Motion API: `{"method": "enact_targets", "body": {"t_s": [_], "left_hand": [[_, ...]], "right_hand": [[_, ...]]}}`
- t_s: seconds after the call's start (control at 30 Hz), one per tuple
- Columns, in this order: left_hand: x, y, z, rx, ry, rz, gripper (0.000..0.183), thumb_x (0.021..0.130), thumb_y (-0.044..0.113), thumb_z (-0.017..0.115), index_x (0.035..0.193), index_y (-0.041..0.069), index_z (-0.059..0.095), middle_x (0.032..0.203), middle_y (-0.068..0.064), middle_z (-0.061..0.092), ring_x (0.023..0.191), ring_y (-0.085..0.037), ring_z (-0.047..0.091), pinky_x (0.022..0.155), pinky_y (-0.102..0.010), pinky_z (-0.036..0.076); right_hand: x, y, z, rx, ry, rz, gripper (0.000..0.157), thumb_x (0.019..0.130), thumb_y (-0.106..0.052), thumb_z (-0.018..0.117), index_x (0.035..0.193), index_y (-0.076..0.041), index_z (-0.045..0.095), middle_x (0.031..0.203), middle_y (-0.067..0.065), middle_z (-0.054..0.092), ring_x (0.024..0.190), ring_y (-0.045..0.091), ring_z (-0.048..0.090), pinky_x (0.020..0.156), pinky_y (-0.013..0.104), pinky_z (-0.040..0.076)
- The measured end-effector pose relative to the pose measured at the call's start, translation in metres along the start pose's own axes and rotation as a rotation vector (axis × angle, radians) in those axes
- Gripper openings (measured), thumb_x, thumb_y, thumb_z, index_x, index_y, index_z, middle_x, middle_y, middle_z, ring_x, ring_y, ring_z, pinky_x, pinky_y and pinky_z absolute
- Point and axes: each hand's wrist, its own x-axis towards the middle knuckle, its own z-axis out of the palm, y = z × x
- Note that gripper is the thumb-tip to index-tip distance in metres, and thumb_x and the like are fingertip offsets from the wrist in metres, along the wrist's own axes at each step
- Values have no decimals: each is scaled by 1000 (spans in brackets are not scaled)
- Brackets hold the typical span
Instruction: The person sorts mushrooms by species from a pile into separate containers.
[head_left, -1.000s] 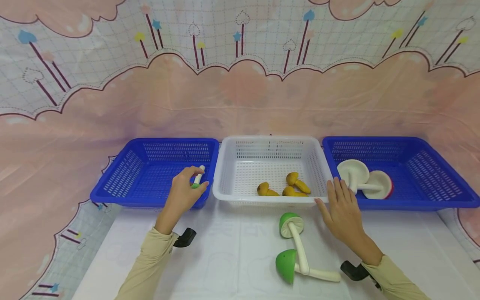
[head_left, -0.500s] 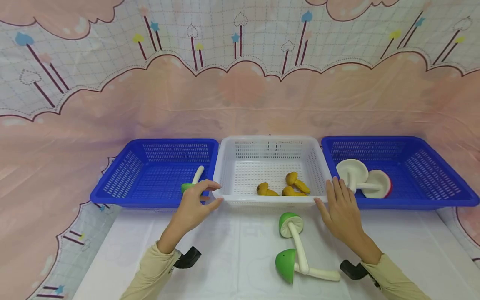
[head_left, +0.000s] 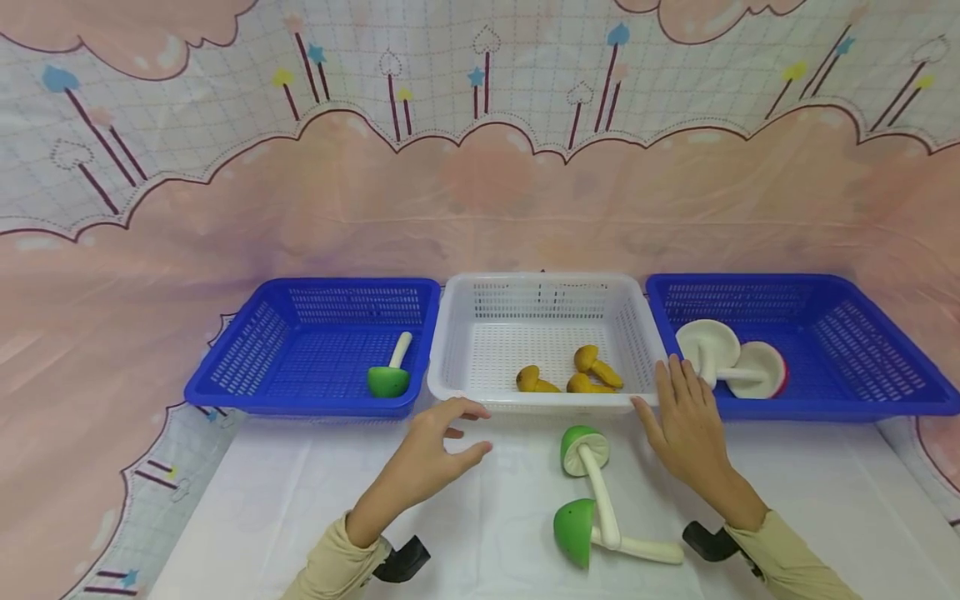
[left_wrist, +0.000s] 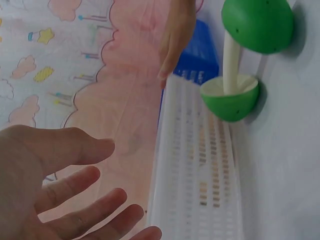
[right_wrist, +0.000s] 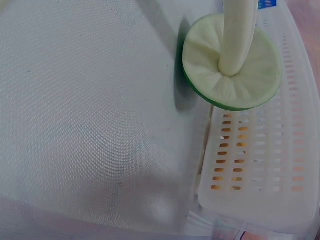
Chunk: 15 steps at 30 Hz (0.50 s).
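My left hand hangs over the table in front of the white basket, thumb and fingers spread apart with nothing between them. To its right lie two green-capped toy mushrooms, one with its pale underside showing and one with its green dome towards me. My right hand rests with straight fingers over the rims where the white basket meets the right blue basket. A third green mushroom lies in the left blue basket, stem pointing back.
Several small yellow-brown mushrooms lie in the white basket. Two white mushrooms, one red-edged, lie in the right blue basket. A patterned cloth hangs behind the row of baskets, which stand side by side on the white table.
My left hand let go of the green mushroom in the left blue basket and moved right and towards me, over the table. My right hand stayed in place.
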Motion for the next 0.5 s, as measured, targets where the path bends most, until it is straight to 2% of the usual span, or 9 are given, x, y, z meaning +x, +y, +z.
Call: {"method": "enact_targets", "body": {"t_s": [0.1,0.3,0.4,0.5], "left_hand": [[-1,3,10,-23,-49,25,32,82,13,74,111,13,63,111,0,64,107,-18,57,81,-32,53],[-5,8,32,-73,-129,53,34,81,13,75,112,14,62,110,5,63,105,-14,57,81,-29,52],[-6,8,43,-97,-178,54,36,81,13,75,113,16,61,111,5,62,105,-11,57,82,-29,52],[-8,6,55,-114,-220,68,39,80,13,75,116,15,59,113,3,61,107,-15,57,83,-30,52]], "right_hand": [[0,0,-1,2,0,2,66,99,-41,42,135,14,39,137,36,37,130,50,30,102,61,26],[0,0,1,2,-13,8,67,99,-42,42,136,14,38,138,36,36,130,50,30,102,61,25],[0,0,0,1,-13,11,67,99,-42,43,136,14,38,139,36,36,131,50,30,103,61,25],[0,-1,0,-1,-9,10,66,99,-41,43,136,14,38,138,36,37,131,49,30,102,61,25]]}}
